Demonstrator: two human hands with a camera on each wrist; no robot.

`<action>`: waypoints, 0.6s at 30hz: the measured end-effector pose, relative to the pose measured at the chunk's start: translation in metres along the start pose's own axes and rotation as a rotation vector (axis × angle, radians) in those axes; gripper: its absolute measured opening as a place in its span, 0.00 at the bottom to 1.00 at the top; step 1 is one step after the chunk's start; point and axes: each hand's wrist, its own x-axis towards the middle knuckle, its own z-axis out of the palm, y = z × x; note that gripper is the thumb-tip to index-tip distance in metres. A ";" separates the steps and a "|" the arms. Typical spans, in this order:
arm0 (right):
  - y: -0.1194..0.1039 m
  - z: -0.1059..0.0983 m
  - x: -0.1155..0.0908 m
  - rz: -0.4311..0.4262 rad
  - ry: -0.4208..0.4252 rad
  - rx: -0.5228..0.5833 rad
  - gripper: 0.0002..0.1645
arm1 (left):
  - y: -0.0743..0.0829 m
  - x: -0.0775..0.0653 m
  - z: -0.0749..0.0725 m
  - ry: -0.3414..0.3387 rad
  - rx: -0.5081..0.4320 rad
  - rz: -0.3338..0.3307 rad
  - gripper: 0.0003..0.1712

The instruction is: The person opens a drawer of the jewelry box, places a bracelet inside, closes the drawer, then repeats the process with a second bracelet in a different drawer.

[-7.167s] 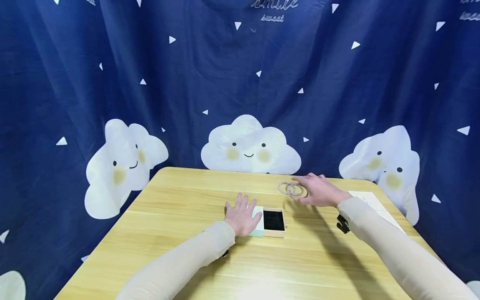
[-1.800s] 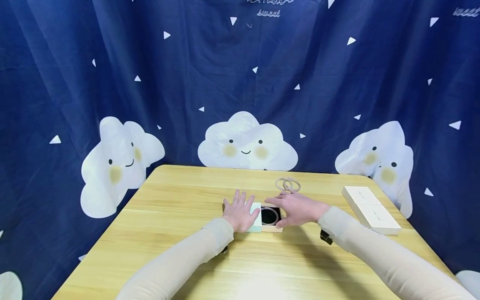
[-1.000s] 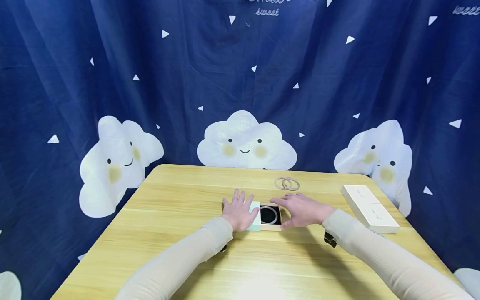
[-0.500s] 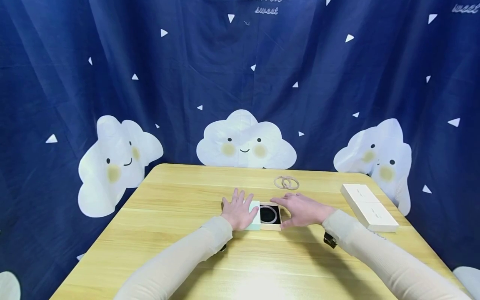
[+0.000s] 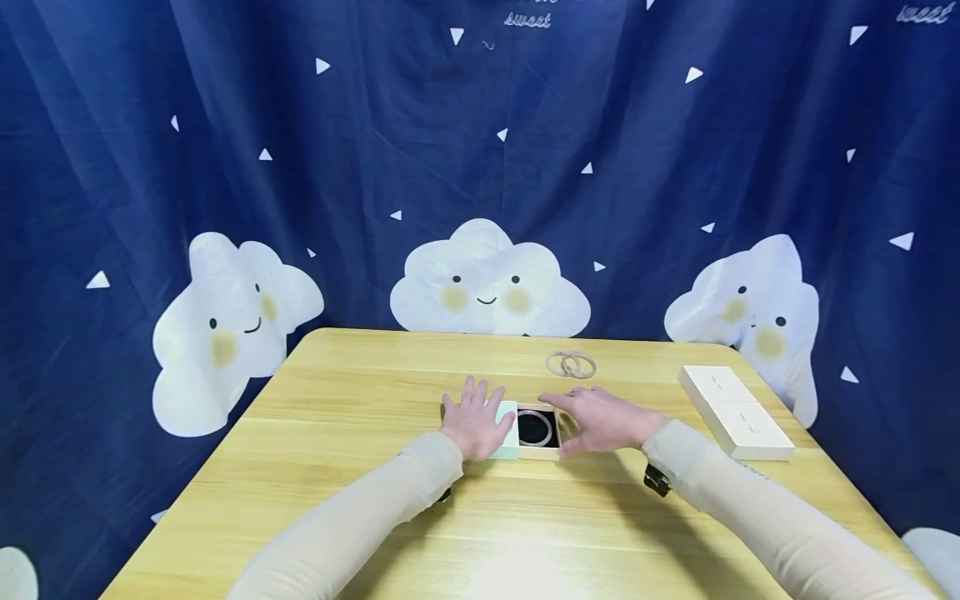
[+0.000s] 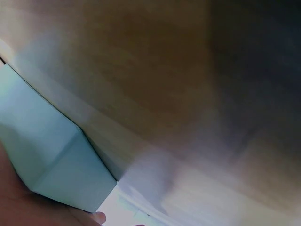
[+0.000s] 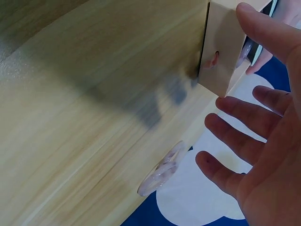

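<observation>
In the head view a small jewellery box lies mid-table, its mint-green sleeve (image 5: pixel 507 451) partly beneath my left hand (image 5: pixel 477 423), which rests flat with spread fingers. The box's pale drawer (image 5: pixel 538 454) is pulled out to the right. On the drawer's black lining sits a bangle (image 5: pixel 548 426). My right hand (image 5: pixel 600 419) spans the drawer's outer end, thumb at the near corner and a fingertip at the far one. In the right wrist view its fingers are loosely spread beside the drawer front (image 7: pixel 223 44). The left wrist view shows the sleeve (image 6: pixel 37 127) against the left hand.
Two overlapping bangles (image 5: pixel 572 364) lie near the table's back edge. White boxes (image 5: pixel 737 412) stand side by side at the right of the wooden table (image 5: pixel 360 400). A dark blue curtain (image 5: pixel 337 183) hangs behind.
My right hand was at the bangles at the back; now one bangle is in the drawer and that hand is at the drawer's end. The left hand has stayed on the sleeve.
</observation>
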 end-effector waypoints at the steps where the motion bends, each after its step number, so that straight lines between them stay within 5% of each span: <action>1: 0.000 0.000 0.000 0.003 0.000 0.001 0.55 | 0.000 0.000 0.001 0.002 0.002 0.000 0.40; 18: 0.002 0.004 -0.001 0.016 0.004 0.029 0.55 | 0.002 -0.006 -0.006 0.025 -0.010 0.018 0.39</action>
